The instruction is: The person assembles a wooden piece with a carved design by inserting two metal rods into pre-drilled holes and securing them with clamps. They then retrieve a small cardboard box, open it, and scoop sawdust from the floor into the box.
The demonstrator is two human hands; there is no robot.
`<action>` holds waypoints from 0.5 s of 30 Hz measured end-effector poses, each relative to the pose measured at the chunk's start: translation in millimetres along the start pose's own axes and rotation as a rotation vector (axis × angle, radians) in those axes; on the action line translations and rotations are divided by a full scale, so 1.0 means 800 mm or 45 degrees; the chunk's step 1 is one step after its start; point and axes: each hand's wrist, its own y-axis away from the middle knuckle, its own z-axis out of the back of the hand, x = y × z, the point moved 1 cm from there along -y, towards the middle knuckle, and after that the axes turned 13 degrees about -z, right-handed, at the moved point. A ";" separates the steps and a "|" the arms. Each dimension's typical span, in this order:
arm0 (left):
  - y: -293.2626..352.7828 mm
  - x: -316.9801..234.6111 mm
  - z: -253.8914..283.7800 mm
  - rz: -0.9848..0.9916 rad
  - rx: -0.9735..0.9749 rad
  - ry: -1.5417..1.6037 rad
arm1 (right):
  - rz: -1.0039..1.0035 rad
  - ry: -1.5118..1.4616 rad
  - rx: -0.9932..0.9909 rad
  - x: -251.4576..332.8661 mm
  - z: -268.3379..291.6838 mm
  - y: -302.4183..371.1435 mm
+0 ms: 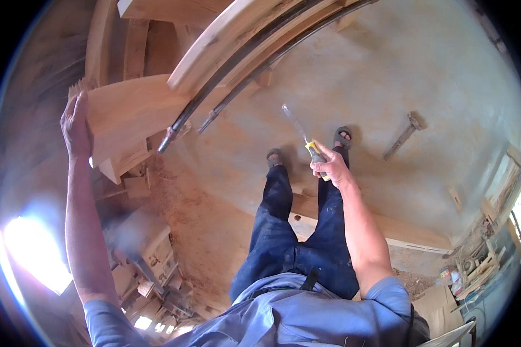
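My right hand (331,168) is closed around the yellow and dark handle of a chisel (312,151). Its flat metal blade points away from me, in the air above the floor. Out to the left, my left hand (77,128) grips the end of a wide, pale wooden board (136,110); part of its fingers is hidden by the board's edge. Jagged, tooth-like cuts show on that board's end just beyond the hand. The board belongs to a wooden frame (220,37), across which lie two long dark metal bars that look like bar clamps (226,74).
A hammer (403,134) with a wooden handle lies on the dusty floor at right. A long wooden beam (414,232) lies behind my legs. Wood shavings (197,243) and offcuts (156,272) are scattered at lower left. Planks and clutter (477,272) stand at lower right.
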 end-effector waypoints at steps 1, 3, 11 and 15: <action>-0.001 0.000 -0.003 -0.029 -0.026 -0.050 | -0.021 0.091 -0.048 0.005 0.016 0.001; 0.000 0.019 0.009 -0.017 -0.050 -0.040 | -0.028 0.292 -0.155 0.005 0.045 -0.006; -0.011 0.011 -0.001 -0.158 0.057 -0.121 | -0.325 1.505 -0.803 -0.034 0.146 -0.027; -0.005 0.026 -0.006 -0.225 -0.068 -0.145 | -0.242 1.667 -0.600 0.012 0.143 0.047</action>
